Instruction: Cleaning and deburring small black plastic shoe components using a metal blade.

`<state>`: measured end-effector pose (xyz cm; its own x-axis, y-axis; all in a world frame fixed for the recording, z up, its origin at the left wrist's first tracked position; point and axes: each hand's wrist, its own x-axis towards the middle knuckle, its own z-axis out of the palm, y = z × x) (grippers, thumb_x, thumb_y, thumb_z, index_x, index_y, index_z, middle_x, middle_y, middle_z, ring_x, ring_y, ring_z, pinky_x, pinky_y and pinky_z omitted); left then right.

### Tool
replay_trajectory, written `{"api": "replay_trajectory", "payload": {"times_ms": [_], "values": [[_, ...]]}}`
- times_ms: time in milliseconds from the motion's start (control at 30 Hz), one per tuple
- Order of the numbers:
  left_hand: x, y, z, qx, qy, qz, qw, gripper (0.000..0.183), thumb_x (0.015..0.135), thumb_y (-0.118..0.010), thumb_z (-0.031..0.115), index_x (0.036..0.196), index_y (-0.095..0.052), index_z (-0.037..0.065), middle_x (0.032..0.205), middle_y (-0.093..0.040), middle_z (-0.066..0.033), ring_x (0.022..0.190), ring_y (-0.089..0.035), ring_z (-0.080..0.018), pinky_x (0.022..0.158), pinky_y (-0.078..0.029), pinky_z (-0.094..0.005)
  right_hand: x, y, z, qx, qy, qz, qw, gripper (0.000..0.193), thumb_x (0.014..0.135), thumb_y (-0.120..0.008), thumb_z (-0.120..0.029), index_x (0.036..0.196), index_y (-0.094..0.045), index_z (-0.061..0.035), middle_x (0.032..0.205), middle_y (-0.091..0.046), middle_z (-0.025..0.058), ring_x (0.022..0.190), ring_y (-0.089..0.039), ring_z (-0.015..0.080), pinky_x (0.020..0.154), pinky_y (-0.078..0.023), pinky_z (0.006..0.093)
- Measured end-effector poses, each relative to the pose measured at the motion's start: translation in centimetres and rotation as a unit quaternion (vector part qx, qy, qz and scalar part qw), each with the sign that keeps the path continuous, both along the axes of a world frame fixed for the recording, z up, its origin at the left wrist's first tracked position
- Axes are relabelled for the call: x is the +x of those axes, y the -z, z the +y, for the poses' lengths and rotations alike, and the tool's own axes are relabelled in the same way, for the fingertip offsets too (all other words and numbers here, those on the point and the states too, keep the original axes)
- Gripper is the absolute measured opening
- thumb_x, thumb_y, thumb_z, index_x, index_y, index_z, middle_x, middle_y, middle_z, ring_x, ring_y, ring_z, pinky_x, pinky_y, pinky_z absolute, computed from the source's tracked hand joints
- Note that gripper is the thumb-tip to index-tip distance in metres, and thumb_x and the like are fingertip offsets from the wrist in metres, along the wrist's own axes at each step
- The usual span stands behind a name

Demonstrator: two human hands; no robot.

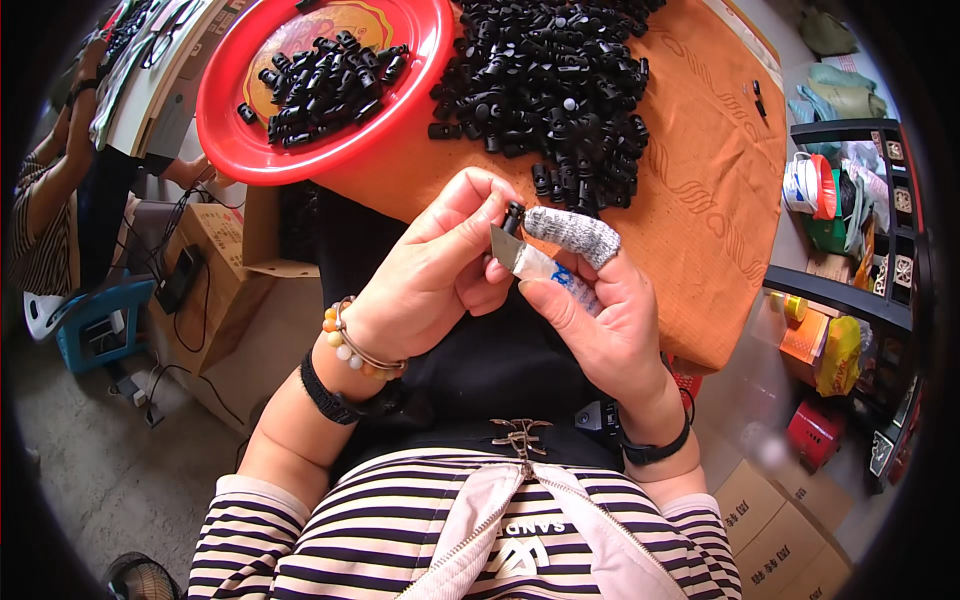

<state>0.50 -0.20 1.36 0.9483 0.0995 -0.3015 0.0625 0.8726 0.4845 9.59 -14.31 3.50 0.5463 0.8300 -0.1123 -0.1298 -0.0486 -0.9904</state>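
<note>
Between the thumb and fingers of my left hand [440, 260] a small black plastic part [513, 217] is pinched. My right hand [622, 325] grips a short knife [508, 248], its handle wrapped in white and blue material. The broad blade lies against or very close to the black part; contact is hard to tell. A grey knitted sleeve [572, 232] covers my right index finger. Just beyond my hands, a big heap of similar black parts [550, 85] lies on the orange tablecloth [700, 190]. A red round tray [228, 148] at the far left holds a smaller pile [330, 88].
Several loose black pieces [758, 100] lie near the table's right edge. A dark shelf [850, 300] with bags stands to the right, above cardboard boxes [775, 530]. Leftward are a carton [215, 270], cables, a blue stool [105, 325] and another person's arm [65, 150].
</note>
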Motion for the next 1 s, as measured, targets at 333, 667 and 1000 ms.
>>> {"api": "replay_trajectory", "payload": {"times_ms": [333, 667, 1000], "values": [[0.0, 0.0, 0.0, 0.010, -0.004, -0.010, 1.000, 0.014, 0.096, -0.042, 0.027, 0.100, -0.046, 0.014, 0.066, -0.045, 0.0025, 0.050, -0.032, -0.0034, 0.045, -0.025, -0.0179, -0.2, -0.1, 0.1, 0.017, 0.005, -0.001, 1.000, 0.034, 0.084, -0.060, -0.005, 0.116, -0.050, 0.0028, 0.096, -0.063, 0.0085, 0.085, -0.057, 0.0070, 0.073, -0.047, 0.0197], [0.0, -0.2, -0.2, -0.026, 0.000, 0.009, 1.000, 0.016, 0.097, -0.039, 0.025, 0.106, -0.045, 0.014, 0.062, -0.041, 0.0005, 0.045, -0.029, -0.0048, 0.043, -0.026, -0.0177, 0.4, 0.4, -0.2, 0.045, 0.028, 0.065, 0.996, 0.035, 0.087, -0.059, -0.007, 0.119, -0.048, 0.0020, 0.103, -0.059, 0.0048, 0.092, -0.052, 0.0057, 0.080, -0.043, 0.0185], [0.1, -0.1, -0.6, -0.028, 0.047, 0.028, 0.998, 0.016, 0.097, -0.039, 0.027, 0.104, -0.043, 0.013, 0.062, -0.040, 0.0000, 0.045, -0.028, -0.0052, 0.041, -0.024, -0.0176, 0.9, 1.2, 1.9, 0.103, 0.061, 0.132, 0.984, 0.042, 0.084, -0.059, 0.001, 0.123, -0.043, -0.0001, 0.112, -0.053, 0.0063, 0.094, -0.053, 0.0072, 0.082, -0.045, 0.0196]]}}
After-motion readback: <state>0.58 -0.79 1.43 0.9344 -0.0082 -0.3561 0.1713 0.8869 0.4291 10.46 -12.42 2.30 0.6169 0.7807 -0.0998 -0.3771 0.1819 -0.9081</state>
